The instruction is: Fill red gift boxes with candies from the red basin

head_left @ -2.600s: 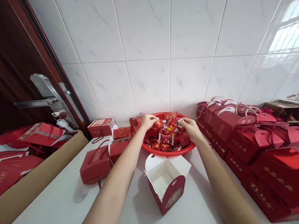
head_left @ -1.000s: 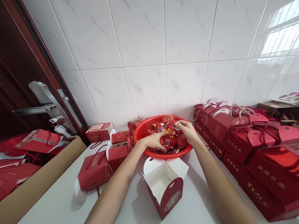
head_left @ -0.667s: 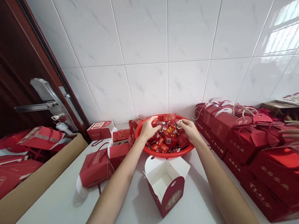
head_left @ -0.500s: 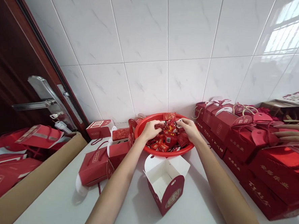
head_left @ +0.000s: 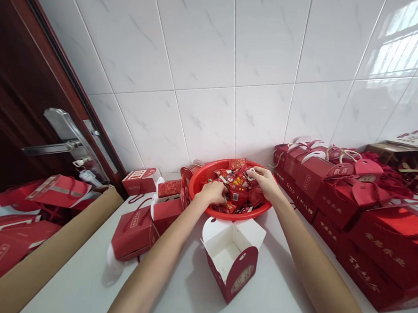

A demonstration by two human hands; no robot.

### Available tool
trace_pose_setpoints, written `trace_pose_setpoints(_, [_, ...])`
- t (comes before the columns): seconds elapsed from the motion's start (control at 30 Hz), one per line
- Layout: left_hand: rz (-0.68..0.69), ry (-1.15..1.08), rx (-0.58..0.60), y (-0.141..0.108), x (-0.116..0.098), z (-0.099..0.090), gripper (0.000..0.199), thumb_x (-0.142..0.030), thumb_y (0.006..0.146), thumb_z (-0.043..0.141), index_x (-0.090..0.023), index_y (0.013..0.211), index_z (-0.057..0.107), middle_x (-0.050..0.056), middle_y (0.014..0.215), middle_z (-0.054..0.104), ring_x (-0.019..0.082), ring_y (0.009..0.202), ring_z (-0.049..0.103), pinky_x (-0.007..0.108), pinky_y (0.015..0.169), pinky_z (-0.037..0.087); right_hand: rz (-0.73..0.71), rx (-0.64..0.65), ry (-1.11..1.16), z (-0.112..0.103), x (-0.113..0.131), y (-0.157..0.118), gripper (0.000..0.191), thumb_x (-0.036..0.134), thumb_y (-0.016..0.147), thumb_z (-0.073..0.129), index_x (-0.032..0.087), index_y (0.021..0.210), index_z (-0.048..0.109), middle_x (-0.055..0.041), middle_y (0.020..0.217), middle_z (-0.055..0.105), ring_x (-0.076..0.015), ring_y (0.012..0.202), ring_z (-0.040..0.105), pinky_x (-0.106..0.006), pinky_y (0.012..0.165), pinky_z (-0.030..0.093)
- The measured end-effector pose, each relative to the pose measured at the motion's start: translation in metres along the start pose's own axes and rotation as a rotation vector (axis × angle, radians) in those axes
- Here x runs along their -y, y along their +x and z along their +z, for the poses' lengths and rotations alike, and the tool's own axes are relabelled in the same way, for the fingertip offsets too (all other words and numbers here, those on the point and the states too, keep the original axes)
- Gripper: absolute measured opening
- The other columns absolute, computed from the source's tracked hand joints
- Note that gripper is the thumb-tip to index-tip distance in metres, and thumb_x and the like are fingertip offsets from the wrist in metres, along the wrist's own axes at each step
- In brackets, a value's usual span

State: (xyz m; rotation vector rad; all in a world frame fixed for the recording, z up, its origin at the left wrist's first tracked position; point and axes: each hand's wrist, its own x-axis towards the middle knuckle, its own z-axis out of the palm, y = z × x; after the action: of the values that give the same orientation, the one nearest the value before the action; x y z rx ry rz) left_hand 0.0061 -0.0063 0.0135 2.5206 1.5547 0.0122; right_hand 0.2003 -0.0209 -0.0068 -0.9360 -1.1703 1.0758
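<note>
A red plastic basket (head_left: 233, 216) holds a heap of red-wrapped candies (head_left: 241, 183). My left hand (head_left: 214, 193) reaches into its near left part, fingers curled down among the wrappers. Their tips are hidden, and what they grip, if anything, does not show. At the basket's right side my right hand (head_left: 267, 183) is closed in a pinch on a small white-and-dark wrapped candy (head_left: 251, 173). Between my forearms, just in front of the basket, stands an open red gift box (head_left: 219, 270) with a white inside and its flaps spread; I see nothing in it.
Closed red gift boxes (head_left: 336, 207) are stacked along the right. More red boxes (head_left: 131, 232) lie left of the basket. A cardboard carton (head_left: 58, 251) with red boxes is at far left, by a door handle (head_left: 59, 145). A tiled wall (head_left: 204, 113) rises behind.
My left hand has moved lower and nearer in the basket, its fingers now down in the candies. My right hand stays about where it was. Another person's hand at the right edge has gone.
</note>
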Motion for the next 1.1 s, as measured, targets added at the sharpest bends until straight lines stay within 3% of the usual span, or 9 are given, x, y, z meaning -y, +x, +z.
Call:
trace_pose_setpoints(0.17, [0.013, 0.044, 0.126, 0.005, -0.003, 0.002, 0.031, -0.044, 0.054, 0.083, -0.021, 0.062, 0.065, 0.006, 0.073, 0.071, 0.03, 0.083, 0.068, 0.034, 0.078, 0.05, -0.005, -0.007, -0.005, 0.0, -0.001, 0.001, 0.038, 0.052, 0.058, 0.08, 0.02, 0.071, 0.065, -0.0022, 0.076, 0.063, -0.0175, 0.07, 0.058, -0.03, 0.06, 0.052])
trace_pose_setpoints(0.33, [-0.07, 0.094, 0.206, 0.012, -0.004, 0.002, 0.056, -0.049, 0.049, 0.086, -0.024, 0.098, 0.072, 0.013, 0.102, 0.075, 0.038, 0.103, 0.067, 0.042, 0.09, 0.05, -0.006, -0.012, -0.003, 0.0, 0.001, -0.001, 0.038, 0.051, 0.058, 0.08, 0.019, 0.072, 0.066, -0.0019, 0.076, 0.063, -0.0173, 0.071, 0.057, -0.028, 0.057, 0.051])
trace_pose_setpoints(0.43, [-0.043, 0.104, 0.252, 0.014, -0.002, 0.001, 0.064, -0.046, 0.053, 0.084, -0.024, 0.111, 0.07, 0.015, 0.111, 0.074, 0.039, 0.103, 0.067, 0.043, 0.09, 0.05, 0.008, -0.009, -0.005, 0.001, 0.002, -0.001, 0.039, 0.052, 0.058, 0.081, 0.019, 0.073, 0.067, -0.0027, 0.077, 0.064, -0.0177, 0.072, 0.058, -0.028, 0.055, 0.051])
trace_pose_setpoints(0.63, [-0.002, -0.027, 0.203, 0.019, 0.008, 0.004, 0.036, -0.033, 0.052, 0.082, -0.023, 0.084, 0.07, 0.005, 0.086, 0.074, 0.029, 0.084, 0.069, 0.03, 0.069, 0.05, 0.002, -0.019, -0.009, 0.001, 0.001, -0.001, 0.039, 0.052, 0.056, 0.081, 0.019, 0.071, 0.067, -0.0025, 0.075, 0.064, -0.0171, 0.07, 0.058, -0.027, 0.055, 0.05])
trace_pose_setpoints(0.73, [0.038, -0.158, 0.117, 0.019, 0.012, 0.004, 0.018, -0.022, 0.056, 0.075, -0.022, 0.073, 0.068, 0.0, 0.073, 0.07, 0.022, 0.072, 0.066, 0.027, 0.061, 0.046, 0.0, -0.01, -0.006, 0.001, 0.001, -0.001, 0.039, 0.053, 0.058, 0.081, 0.02, 0.072, 0.066, -0.0027, 0.076, 0.064, -0.0173, 0.069, 0.058, -0.028, 0.056, 0.051])
trace_pose_setpoints(0.87, [0.072, -0.317, -0.013, 0.018, 0.017, 0.004, 0.014, -0.016, 0.062, 0.067, -0.021, 0.075, 0.072, -0.002, 0.069, 0.068, 0.02, 0.073, 0.065, 0.027, 0.066, 0.049, -0.012, 0.001, -0.013, 0.0, -0.001, 0.001, 0.039, 0.054, 0.06, 0.08, 0.02, 0.07, 0.063, -0.0019, 0.072, 0.062, -0.0168, 0.065, 0.058, -0.029, 0.057, 0.052])
trace_pose_setpoints(1.1, [0.088, -0.545, -0.164, 0.02, 0.021, 0.006, 0.022, -0.012, 0.067, 0.06, -0.018, 0.082, 0.076, 0.002, 0.085, 0.075, 0.018, 0.08, 0.068, 0.026, 0.076, 0.053, -0.005, -0.007, -0.022, -0.001, -0.002, 0.003, 0.042, 0.055, 0.057, 0.081, 0.019, 0.072, 0.065, -0.0014, 0.071, 0.063, -0.015, 0.059, 0.057, -0.028, 0.053, 0.05])
